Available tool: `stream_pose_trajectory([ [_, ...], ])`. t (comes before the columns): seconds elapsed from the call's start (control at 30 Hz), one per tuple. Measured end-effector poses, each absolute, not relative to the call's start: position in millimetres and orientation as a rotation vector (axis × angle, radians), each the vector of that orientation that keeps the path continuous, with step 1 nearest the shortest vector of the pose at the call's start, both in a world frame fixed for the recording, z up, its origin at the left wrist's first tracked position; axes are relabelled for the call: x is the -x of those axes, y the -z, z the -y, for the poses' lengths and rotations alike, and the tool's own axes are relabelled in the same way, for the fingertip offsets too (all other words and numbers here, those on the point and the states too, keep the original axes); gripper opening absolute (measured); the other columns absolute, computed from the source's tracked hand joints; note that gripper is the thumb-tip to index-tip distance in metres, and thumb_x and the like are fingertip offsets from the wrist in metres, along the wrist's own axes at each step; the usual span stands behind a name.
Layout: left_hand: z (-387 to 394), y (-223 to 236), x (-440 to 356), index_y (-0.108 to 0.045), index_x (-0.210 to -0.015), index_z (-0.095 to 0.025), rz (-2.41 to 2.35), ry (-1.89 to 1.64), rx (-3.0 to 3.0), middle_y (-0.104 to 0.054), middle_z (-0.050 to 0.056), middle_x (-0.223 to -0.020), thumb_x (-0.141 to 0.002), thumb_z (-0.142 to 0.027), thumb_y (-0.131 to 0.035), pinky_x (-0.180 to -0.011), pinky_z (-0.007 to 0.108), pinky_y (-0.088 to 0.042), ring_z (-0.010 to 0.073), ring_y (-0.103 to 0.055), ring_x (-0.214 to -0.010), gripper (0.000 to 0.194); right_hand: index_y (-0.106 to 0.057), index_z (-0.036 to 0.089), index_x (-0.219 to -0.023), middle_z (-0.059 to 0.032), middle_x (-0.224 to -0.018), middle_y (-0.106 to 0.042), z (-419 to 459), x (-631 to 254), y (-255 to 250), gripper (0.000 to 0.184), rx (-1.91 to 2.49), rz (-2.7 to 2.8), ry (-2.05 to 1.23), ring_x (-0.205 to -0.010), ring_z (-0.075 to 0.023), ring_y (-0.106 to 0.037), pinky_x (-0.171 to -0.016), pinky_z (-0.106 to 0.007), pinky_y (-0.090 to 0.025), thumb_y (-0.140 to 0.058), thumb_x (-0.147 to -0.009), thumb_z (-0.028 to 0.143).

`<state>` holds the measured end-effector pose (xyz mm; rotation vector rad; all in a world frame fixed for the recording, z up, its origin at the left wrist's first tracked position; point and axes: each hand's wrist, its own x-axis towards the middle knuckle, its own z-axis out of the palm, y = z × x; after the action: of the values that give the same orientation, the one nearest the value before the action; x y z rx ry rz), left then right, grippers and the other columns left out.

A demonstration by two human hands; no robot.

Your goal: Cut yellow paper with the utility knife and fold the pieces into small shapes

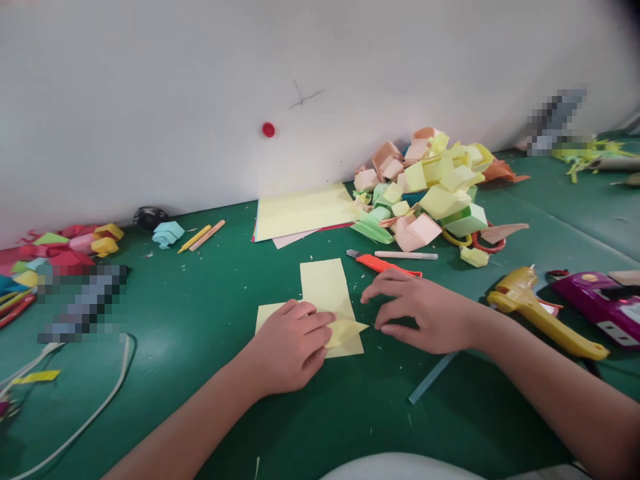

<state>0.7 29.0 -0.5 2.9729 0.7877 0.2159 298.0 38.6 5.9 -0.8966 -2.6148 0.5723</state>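
A green table [215,413] carries yellow paper sheets [305,212], pencils [200,237] and a glue gun [543,310].

Bare green surface [200,427] along the lower middle, glue stick [433,379] and yellow glue gun [545,312] obstructing lower right, heaped paper shapes [425,187] blocking upper right

Worktop's [190,320] kinda packed lol. Paper sheets [305,212] are by the back edge, with a folded-paper heap [430,187] to their right. Cutter [375,263] and pen [406,255] lie in front of the heap, glue gun [545,310] further right. Two sticks [201,237] sit left of the sheets, paper pieces [327,283] in front. Cable's [117,387] near the front left corner.
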Motion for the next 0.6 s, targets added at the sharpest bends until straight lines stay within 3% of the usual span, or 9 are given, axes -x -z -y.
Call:
stream_pose_trajectory([
  [0.17, -26.3, 0.0, -6.2, -0.065, -0.098, -0.017, -0.730, -0.210, -3.045, -0.062, 0.006, -0.136, -0.095, -0.018, -0.048, -0.087, 0.042, -0.040, 0.0261, -0.053, -0.110, 0.017, -0.072, 0.026, -0.117, -0.0079, -0.126, -0.064, -34.7, -285.2, -5.4, 0.027, 0.838, 2.620, -0.585, -0.116, -0.0263, -0.054, -0.102, -0.048, -0.045, -0.058, -0.096, 0.034],
  [0.37, -25.0, -6.4, -4.5, -0.064, -0.097, -0.020, -0.796, -0.159, -2.908, -0.067, 0.004, -0.129, -0.091, -0.024, -0.055, -0.087, 0.043, -0.039, 0.0257, -0.054, -0.103, 0.012, -0.079, 0.029, -0.098, -0.0051, -0.123, -0.066, -33.1, -279.3, -0.3, 0.029, 0.890, 2.638, -0.496, -0.116, -0.0276, -0.051, -0.096, -0.047, -0.046, -0.051, -0.101, 0.034],
  [0.5, -32.6, -14.6, 11.5, -0.066, -0.115, -0.025, -0.888, -0.162, -2.894, -0.069, 0.001, -0.126, -0.091, -0.031, -0.058, -0.089, 0.045, -0.035, 0.0271, -0.054, -0.105, 0.025, -0.079, 0.028, -0.090, -0.0040, -0.126, -0.065, -33.1, -279.3, -0.9, 0.033, 0.933, 2.646, -0.496, -0.118, -0.0283, -0.050, -0.097, -0.048, -0.046, -0.049, -0.102, 0.037],
  [0.6, -43.7, -23.8, 28.4, -0.070, -0.105, -0.024, -1.004, -0.188, -2.964, -0.074, 0.001, -0.115, -0.091, -0.036, -0.059, -0.090, 0.048, -0.033, 0.0295, -0.055, -0.105, 0.020, -0.078, 0.027, -0.088, -0.0037, -0.127, -0.064, -32.2, -278.8, -2.5, 0.036, 0.947, 2.653, -0.509, -0.118, -0.0284, -0.049, -0.097, -0.049, -0.046, -0.047, -0.103, 0.038],
])
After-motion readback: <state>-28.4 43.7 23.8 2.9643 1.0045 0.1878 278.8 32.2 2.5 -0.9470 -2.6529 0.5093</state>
